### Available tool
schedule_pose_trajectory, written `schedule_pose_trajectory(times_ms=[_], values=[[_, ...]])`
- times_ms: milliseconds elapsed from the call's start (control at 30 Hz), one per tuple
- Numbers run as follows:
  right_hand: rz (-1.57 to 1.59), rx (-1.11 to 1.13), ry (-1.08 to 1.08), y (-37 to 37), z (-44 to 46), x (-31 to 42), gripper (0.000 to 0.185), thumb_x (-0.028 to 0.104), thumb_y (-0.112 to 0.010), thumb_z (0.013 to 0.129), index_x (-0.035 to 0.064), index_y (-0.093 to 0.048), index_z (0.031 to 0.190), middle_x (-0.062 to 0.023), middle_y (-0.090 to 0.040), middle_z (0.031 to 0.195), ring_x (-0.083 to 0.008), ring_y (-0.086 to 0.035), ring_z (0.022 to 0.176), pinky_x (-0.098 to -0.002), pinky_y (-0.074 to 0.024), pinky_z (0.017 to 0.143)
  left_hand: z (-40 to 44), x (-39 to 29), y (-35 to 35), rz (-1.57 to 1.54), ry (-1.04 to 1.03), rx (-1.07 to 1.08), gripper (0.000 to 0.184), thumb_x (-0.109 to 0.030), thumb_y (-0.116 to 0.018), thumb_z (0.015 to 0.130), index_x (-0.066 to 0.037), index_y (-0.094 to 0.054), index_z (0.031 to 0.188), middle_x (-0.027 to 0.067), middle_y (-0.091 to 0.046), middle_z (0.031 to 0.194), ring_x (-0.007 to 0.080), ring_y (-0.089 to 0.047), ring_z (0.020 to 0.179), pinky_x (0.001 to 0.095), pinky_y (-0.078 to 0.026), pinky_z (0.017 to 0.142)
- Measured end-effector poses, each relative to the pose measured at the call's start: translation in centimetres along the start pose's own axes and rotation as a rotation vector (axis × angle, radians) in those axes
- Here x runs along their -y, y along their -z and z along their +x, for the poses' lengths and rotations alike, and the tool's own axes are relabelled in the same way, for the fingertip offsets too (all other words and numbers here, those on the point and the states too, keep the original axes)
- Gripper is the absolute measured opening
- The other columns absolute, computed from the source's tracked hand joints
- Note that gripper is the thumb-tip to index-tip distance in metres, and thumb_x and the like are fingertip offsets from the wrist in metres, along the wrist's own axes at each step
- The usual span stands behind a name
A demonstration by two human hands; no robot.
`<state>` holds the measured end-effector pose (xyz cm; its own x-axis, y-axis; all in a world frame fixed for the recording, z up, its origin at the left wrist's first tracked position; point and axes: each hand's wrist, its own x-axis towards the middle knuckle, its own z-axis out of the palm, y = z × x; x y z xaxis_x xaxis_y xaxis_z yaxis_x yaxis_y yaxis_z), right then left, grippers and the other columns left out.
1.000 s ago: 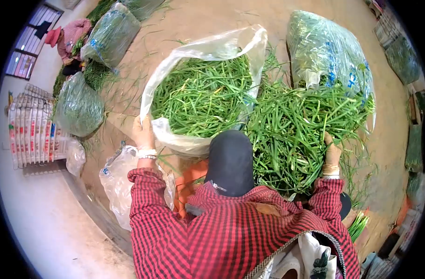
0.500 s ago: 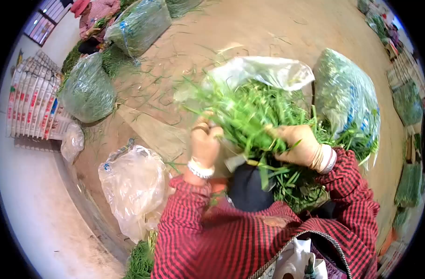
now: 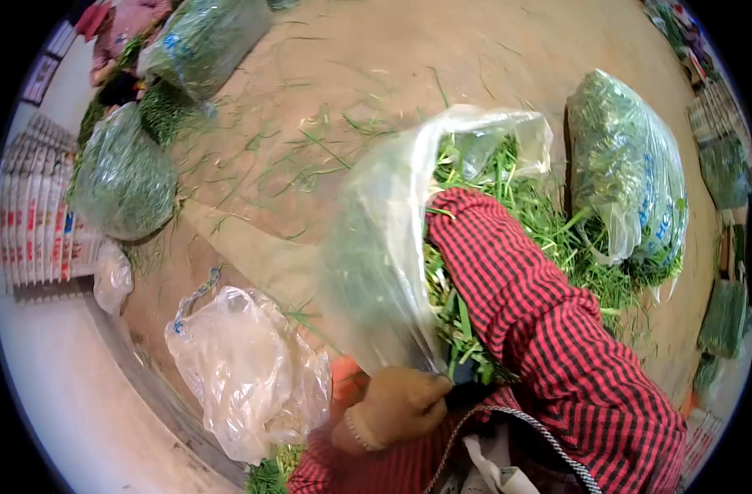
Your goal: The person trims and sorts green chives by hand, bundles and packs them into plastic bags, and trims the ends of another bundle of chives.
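A clear plastic bag [image 3: 376, 247] stands in front of me, its mouth tilted toward the right, with green stalks [image 3: 458, 321] inside and at the opening. At the near edge of the mouth, my left hand [image 3: 399, 405] is closed on the bag's rim. My right arm, in a red checked sleeve, reaches into the bag; the hand itself is hidden inside. Loose greens [image 3: 557, 239] lie right of the bag, beside a full bag of greens [image 3: 623, 156].
An empty crumpled plastic bag [image 3: 244, 354] lies on the floor at left. Stacked white crates [image 3: 42, 206], a round filled bag [image 3: 125, 177] and a large filled bag [image 3: 203, 45] are farther left, near a co-worker [image 3: 129, 29]. More bundles line the right side.
The bag's mouth has turned to the right. My right hand has gone from holding greens outside to inside the bag. My left hand has moved down and right to the near rim.
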<state>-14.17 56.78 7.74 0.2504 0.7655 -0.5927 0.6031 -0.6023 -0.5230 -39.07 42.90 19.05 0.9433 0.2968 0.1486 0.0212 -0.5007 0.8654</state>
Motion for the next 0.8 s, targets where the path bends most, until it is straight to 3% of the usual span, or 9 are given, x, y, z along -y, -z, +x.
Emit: schedule_pose_trajectory(times_ms=[200, 267, 333, 400, 467, 533, 633, 667, 800], values=[[0.184, -0.265, 0.004, -1.7, 1.6, -1.7, 0.066, 0.043, -0.071, 0.069, 0.0022, -0.057, 0.119, -0.0183, -0.058, 0.121, -0.0309, -0.058, 0.11, -0.0364, -0.0461, 0.093, 9.9, -2.4, 2.0, 0.252, -0.157, -0.089, 0.042, -0.038, -0.074, 0.069, -0.007, -0.059, 0.093, 0.0076, -0.057, 0.095, 0.0249, -0.058, 0.082, 0.0362, -0.047, 0.068], [0.169, -0.162, 0.137, -0.3, 1.1, -3.0, 0.082, 0.05, -0.071, 0.07, -0.0027, -0.049, 0.129, -0.0235, -0.055, 0.123, -0.0329, -0.055, 0.113, -0.0344, -0.0443, 0.096, 12.1, -0.4, -0.3, 0.3, 0.122, 0.309, 0.047, -0.039, -0.076, 0.068, -0.005, -0.059, 0.095, 0.0122, -0.057, 0.106, 0.0313, -0.056, 0.098, 0.0404, -0.046, 0.082], [0.279, -0.053, 0.331, 0.2, 2.2, -6.1, 0.084, 0.054, -0.07, 0.07, -0.0055, -0.05, 0.126, -0.0244, -0.055, 0.123, -0.0358, -0.053, 0.115, -0.0348, -0.0432, 0.097, 11.5, 2.6, -2.4, 0.276, 0.209, 0.307, 0.065, -0.046, -0.074, 0.069, -0.002, -0.054, 0.113, 0.0148, -0.052, 0.117, 0.0332, -0.05, 0.112, 0.0417, -0.041, 0.093], [0.425, 0.004, 0.318, 6.1, -3.6, -6.3, 0.066, 0.049, -0.066, 0.078, -0.0022, -0.057, 0.118, -0.0187, -0.061, 0.114, -0.0263, -0.058, 0.105, -0.0334, -0.0439, 0.092, 10.5, 4.2, -3.3, 0.371, 0.196, 0.074, 0.088, -0.049, -0.075, 0.066, -0.001, -0.041, 0.131, 0.0197, -0.044, 0.131, 0.0366, -0.044, 0.121, 0.0426, -0.035, 0.102], [0.476, -0.367, 0.35, 8.6, -4.2, -11.4, 0.043, 0.034, -0.065, 0.08, 0.0028, -0.063, 0.11, -0.0123, -0.066, 0.104, -0.0213, -0.061, 0.096, -0.0336, -0.0452, 0.089, 10.4, 4.7, -2.6, 0.408, 0.261, 0.191, 0.094, -0.045, -0.076, 0.065, -0.002, -0.034, 0.137, 0.0217, -0.038, 0.136, 0.0382, -0.04, 0.124, 0.0434, -0.032, 0.105], [-0.302, -0.546, 0.061, 9.5, -6.8, -15.0, 0.045, 0.015, -0.059, 0.078, 0.0035, -0.054, 0.121, -0.02, -0.058, 0.119, -0.0322, -0.052, 0.115, -0.0368, -0.0412, 0.098, 10.8, 4.4, -2.5, 0.453, 0.324, 0.312, 0.101, -0.042, -0.078, 0.064, -0.003, -0.026, 0.142, 0.0237, -0.032, 0.142, 0.0399, -0.037, 0.127, 0.0443, -0.029, 0.108], [-0.61, -0.269, -0.12, 6.6, -9.5, -20.0, 0.049, 0.014, -0.061, 0.077, 0.0056, -0.048, 0.123, -0.0207, -0.056, 0.122, -0.0366, -0.045, 0.124, -0.0477, -0.0278, 0.108, 11.8, 3.6, -3.0, 0.656, 0.336, 0.356, 0.1, -0.03, -0.076, 0.064, -0.012, -0.021, 0.146, 0.0217, -0.016, 0.151, 0.0388, -0.033, 0.132, 0.0527, -0.026, 0.108], [-0.562, -0.06, -0.126, 7.4, -10.4, -19.3, 0.042, 0.021, -0.057, 0.081, 0.0051, -0.055, 0.119, -0.0202, -0.062, 0.112, -0.0339, -0.053, 0.115, -0.0453, -0.034, 0.104, 12.9, 2.9, -3.1, 0.777, 0.416, 0.458, 0.101, -0.026, -0.076, 0.064, -0.014, -0.019, 0.147, 0.0195, -0.011, 0.153, 0.0354, -0.029, 0.135, 0.0545, -0.028, 0.106], [0.078, -0.374, 0.029, 11.4, -16.1, -17.8, 0.035, 0.028, -0.056, 0.09, 0.0046, -0.062, 0.115, -0.013, -0.066, 0.08, -0.0195, -0.064, 0.073, -0.0343, -0.0519, 0.068, 14.7, 7.3, -2.8, 1.067, 0.534, 0.481, 0.074, -0.006, -0.053, 0.083, -0.026, -0.022, 0.147, 0.0092, -0.012, 0.156, 0.0297, -0.027, 0.138, 0.0582, -0.029, 0.104]])
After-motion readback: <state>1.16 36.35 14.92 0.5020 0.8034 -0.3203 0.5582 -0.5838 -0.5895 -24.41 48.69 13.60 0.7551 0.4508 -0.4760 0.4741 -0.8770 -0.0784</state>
